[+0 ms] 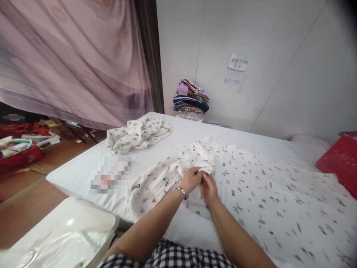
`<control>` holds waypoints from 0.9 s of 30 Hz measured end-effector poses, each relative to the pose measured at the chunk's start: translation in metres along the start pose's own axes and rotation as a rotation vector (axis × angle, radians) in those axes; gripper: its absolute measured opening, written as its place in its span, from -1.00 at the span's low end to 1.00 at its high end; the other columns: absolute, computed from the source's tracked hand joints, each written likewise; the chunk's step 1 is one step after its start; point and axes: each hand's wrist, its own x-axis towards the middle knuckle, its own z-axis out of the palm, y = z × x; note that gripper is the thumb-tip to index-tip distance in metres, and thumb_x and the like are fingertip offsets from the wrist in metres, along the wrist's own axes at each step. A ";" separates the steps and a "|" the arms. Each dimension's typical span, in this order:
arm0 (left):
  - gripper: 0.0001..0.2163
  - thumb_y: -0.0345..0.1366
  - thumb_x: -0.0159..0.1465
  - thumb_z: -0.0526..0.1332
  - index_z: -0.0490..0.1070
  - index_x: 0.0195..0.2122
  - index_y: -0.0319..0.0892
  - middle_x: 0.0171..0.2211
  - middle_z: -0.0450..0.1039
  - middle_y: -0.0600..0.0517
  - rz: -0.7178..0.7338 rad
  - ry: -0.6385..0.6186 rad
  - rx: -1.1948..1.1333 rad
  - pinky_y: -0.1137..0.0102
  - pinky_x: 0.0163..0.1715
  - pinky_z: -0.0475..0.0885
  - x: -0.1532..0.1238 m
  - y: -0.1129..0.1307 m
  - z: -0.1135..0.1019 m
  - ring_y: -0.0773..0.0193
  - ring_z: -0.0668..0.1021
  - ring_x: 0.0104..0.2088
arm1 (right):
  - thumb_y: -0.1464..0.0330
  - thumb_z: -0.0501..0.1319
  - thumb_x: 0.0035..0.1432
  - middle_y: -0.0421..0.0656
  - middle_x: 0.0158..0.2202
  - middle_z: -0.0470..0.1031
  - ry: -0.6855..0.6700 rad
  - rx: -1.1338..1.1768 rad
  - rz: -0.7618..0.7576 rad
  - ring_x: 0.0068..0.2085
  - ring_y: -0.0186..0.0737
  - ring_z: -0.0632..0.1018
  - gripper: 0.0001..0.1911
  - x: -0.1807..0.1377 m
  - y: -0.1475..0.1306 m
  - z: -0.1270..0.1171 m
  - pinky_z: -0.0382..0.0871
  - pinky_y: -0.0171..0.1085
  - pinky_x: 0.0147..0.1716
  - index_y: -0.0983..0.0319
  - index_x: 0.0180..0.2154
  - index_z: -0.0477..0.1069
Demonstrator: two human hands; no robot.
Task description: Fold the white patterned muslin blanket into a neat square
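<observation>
White printed cloth [245, 178]: part-bunched on tabletop [192, 131]
Left hand [190, 180]: fingers closed, pinching cloth
Right hand [209, 189]: likewise pinching cloth

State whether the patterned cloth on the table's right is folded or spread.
Spread: the patterned cloth lies broadly over the right side of the table, print showing. Fabric at the left hand and right hand is bunched.
</observation>
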 end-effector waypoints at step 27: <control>-0.76 -0.09 0.08 0.17 0.31 -0.48 -0.19 -0.61 0.25 0.16 -0.233 0.222 -0.432 0.51 -0.57 0.20 0.012 0.013 -0.015 0.43 0.30 -0.59 | 0.21 0.20 0.00 -0.18 -0.13 0.50 0.215 -0.300 0.027 -0.09 -0.21 0.46 -0.61 0.003 0.006 -0.002 0.34 -0.26 -0.14 0.18 -0.10 0.38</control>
